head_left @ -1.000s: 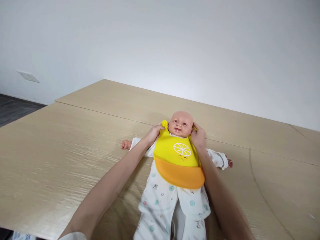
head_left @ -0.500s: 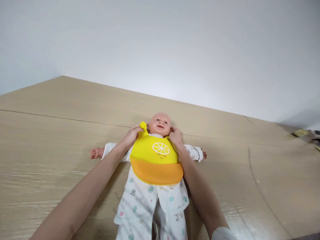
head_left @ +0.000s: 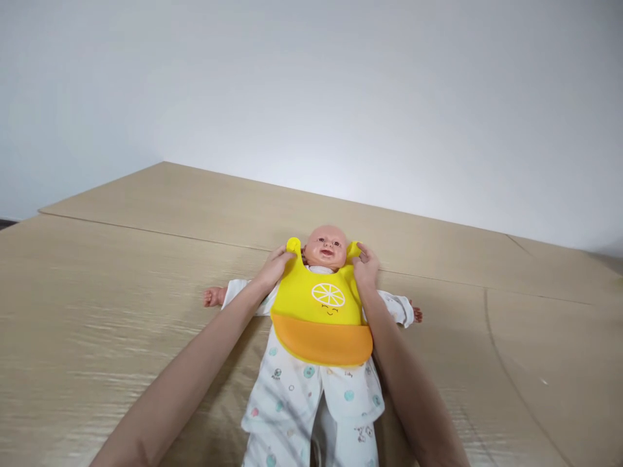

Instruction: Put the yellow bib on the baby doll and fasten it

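A baby doll in white patterned clothes lies on its back with its arms spread. Over its chest rests a yellow bib with a lemon-slice print and an orange catch pocket. My left hand grips the bib's left neck strap beside the doll's head, the strap's rounded tip sticking up past my fingers. On the other side, my right hand pinches the right strap near its end. Both straps stand apart at either side of the neck, unjoined.
The doll lies on a light wood table with seams across its top. A plain pale wall rises behind the table's far edge. A small white speck sits on the table at the right.
My right hand has come out from beside the doll's neck, and the right strap now shows at its fingers. My left hand still holds its strap. The view has shifted slightly.
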Available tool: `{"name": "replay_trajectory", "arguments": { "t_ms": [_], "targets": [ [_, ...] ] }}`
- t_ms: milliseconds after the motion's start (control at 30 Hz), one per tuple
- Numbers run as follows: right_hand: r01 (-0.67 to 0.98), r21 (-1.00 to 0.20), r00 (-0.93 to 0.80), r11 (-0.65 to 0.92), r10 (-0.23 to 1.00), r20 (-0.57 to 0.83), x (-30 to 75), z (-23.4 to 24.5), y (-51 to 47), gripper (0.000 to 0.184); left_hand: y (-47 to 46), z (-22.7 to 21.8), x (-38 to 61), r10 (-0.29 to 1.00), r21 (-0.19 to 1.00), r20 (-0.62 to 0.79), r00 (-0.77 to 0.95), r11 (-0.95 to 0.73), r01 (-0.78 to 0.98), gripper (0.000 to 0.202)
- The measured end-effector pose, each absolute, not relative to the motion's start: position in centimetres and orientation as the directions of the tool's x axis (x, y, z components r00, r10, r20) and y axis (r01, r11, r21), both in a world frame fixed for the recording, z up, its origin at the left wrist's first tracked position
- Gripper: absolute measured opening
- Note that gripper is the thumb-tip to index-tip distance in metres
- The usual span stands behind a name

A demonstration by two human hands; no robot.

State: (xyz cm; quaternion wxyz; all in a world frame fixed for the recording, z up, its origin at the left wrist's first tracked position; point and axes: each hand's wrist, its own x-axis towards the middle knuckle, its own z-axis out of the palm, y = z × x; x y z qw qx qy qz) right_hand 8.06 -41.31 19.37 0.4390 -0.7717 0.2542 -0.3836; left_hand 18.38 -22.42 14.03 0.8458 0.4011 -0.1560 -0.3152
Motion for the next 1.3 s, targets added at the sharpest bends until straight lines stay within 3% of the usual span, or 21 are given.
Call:
{"name": "replay_trajectory", "arguments": {
  "t_ms": [200, 300, 433, 500, 567, 667, 733, 867, 1033, 1133, 1233, 1300],
  "targets": [
    [0.011, -0.958, 0.593, -0.287, -0.769, 0.238, 7.1, 22.1, -41.0, 0.021, -22.1, 14.1, 18.4, -0.602, 0.877, 0.017, 0.798, 0.392, 0.277, 0.019],
    [-0.023, -0.975, 0.616, -0.222, -0.771, 0.161, 6.9, 22.8, -41.6, 0.033, -22.1, 14.1, 18.4, -0.636, 0.866, 0.021, 0.771, 0.397, 0.304, 0.021],
    [-0.183, -0.971, 0.746, -0.155, -0.665, -0.035, 6.7, 22.7, -42.2, 0.037, -22.3, 13.7, 18.6, -0.653, 0.885, 0.049, 0.756, 0.379, 0.270, 0.025],
    [-0.132, -0.981, 0.760, -0.140, -0.650, -0.009, 6.7, 22.9, -42.2, 0.036, -22.4, 13.4, 18.8, -0.632, 0.909, 0.073, 0.772, 0.360, 0.209, 0.027],
    [0.049, -0.992, 0.727, -0.115, -0.677, 0.114, 6.7, 23.3, -42.1, 0.039, -22.4, 13.2, 18.9, -0.602, 0.929, 0.086, 0.794, 0.337, 0.155, 0.027],
    [0.213, -0.975, 0.704, -0.063, -0.682, 0.198, 6.6, 24.1, -41.9, 0.054, -22.2, 13.4, 19.0, -0.562, 0.945, 0.112, 0.820, 0.315, 0.087, 0.026],
    [0.116, -0.990, 0.716, -0.079, -0.685, 0.138, 6.4, 24.3, -41.8, 0.072, -21.9, 13.8, 18.9, -0.529, 0.955, 0.124, 0.839, 0.293, 0.043, 0.026],
    [-0.244, -0.966, 0.700, -0.088, -0.706, -0.112, 5.9, 24.0, -41.4, 0.103, -20.7, 15.0, 18.5, -0.514, 0.974, 0.063, 0.855, 0.218, 0.059, 0.036],
    [-0.357, -0.933, 0.800, -0.043, -0.529, -0.282, 4.8, 24.5, -40.3, 0.104, -18.8, 15.8, 17.7, -0.586, 0.990, 0.005, 0.811, 0.118, 0.079, 0.057],
    [-0.295, -0.953, 0.885, -0.069, -0.396, -0.246, 4.6, 24.2, -40.1, 0.096, -18.1, 16.1, 17.1, -0.677, 0.985, 0.025, 0.736, 0.142, 0.097, 0.053],
    [-0.182, -0.973, 0.881, -0.144, -0.463, -0.096, 5.0, 23.5, -40.1, 0.078, -17.7, 16.7, 16.7, -0.717, 0.966, 0.025, 0.697, 0.198, 0.169, 0.044],
    [-0.121, -0.978, 0.852, -0.171, -0.524, -0.014, 5.2, 23.5, -39.9, 0.076, -17.6, 17.1, 16.7, -0.729, 0.958, 0.028, 0.684, 0.216, 0.190, 0.042]
  ]
}}
